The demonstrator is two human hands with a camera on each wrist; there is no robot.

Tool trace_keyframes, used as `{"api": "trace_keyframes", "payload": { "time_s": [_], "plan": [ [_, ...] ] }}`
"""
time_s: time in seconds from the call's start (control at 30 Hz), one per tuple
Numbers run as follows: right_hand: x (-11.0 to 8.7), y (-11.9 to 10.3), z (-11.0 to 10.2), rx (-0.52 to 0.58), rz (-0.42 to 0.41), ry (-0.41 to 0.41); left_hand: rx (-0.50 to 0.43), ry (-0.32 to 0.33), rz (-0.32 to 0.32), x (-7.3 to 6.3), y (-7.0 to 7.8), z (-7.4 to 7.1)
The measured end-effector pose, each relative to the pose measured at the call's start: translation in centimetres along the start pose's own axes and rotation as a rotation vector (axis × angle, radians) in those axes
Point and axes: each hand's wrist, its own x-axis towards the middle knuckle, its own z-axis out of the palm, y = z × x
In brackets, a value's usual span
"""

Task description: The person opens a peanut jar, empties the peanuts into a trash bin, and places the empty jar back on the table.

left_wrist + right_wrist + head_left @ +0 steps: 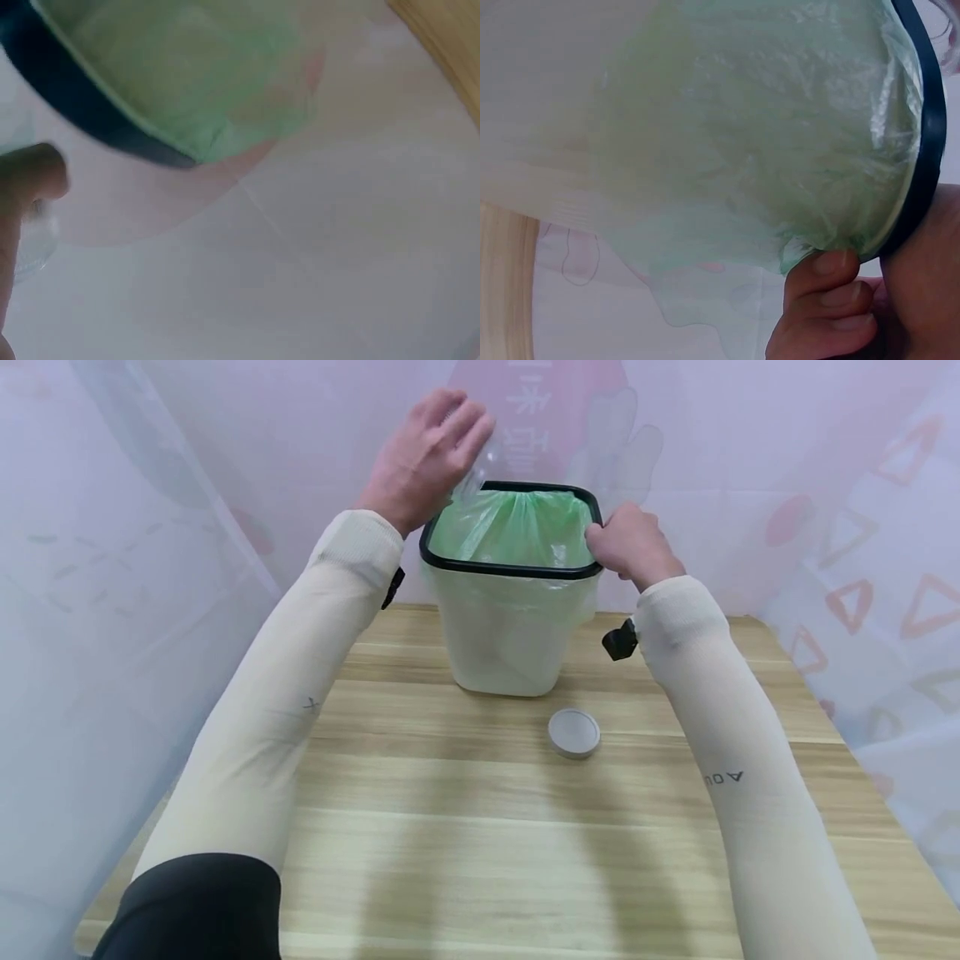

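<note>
A white trash can [504, 635] with a black rim [513, 570] stands upright on the table. A green plastic bag [517, 527] lines it and folds out over the wall. My left hand [435, 452], above the rim's left back part, holds a clear jar [476, 477], largely hidden by the fingers. Part of that see-through jar [34, 251] shows beside the thumb in the left wrist view. On the opposite side, my right hand [633, 543] grips the rim at its right corner, its curled fingers [832, 292] against the bag's outside.
A round pale grey lid [573, 732] lies flat on the wooden table [480, 843], in front of the can and slightly right. White printed sheeting [750, 460] hangs behind the table and at both sides.
</note>
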Motion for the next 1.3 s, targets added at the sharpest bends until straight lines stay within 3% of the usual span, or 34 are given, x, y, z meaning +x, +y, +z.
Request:
{"api": "trace_keyframes", "payload": {
  "time_s": [0.1,0.2,0.37,0.5,0.6,0.73,0.83,1.3],
  "plan": [
    [-0.03,-0.08,0.0,0.004,-0.001,-0.003,0.037,-0.016,0.019,0.06,0.06,-0.04],
    [0.02,-0.11,0.06,-0.001,0.001,-0.006,0.079,-0.058,0.094,-0.15,0.24,0.09],
    [0.1,-0.12,0.18,-0.008,0.001,-0.007,0.062,-0.057,0.108,-0.3,0.59,0.33],
    [0.13,-0.09,0.18,-0.001,0.002,-0.002,0.032,-0.068,0.082,-0.05,0.72,0.22],
    [0.14,-0.14,0.1,0.003,0.002,-0.004,-0.018,-0.039,-0.008,0.2,0.71,0.23],
    [0.16,-0.28,0.15,0.003,0.0,-0.01,-0.008,-0.053,-0.008,0.1,0.59,0.16],
    [0.1,-0.32,0.23,0.007,0.005,-0.012,0.027,-0.095,0.054,-0.18,0.72,0.08],
    [0.04,-0.34,0.41,0.009,0.005,-0.002,-0.115,-0.1,-0.084,-0.27,0.85,-0.14]
  ]
}}
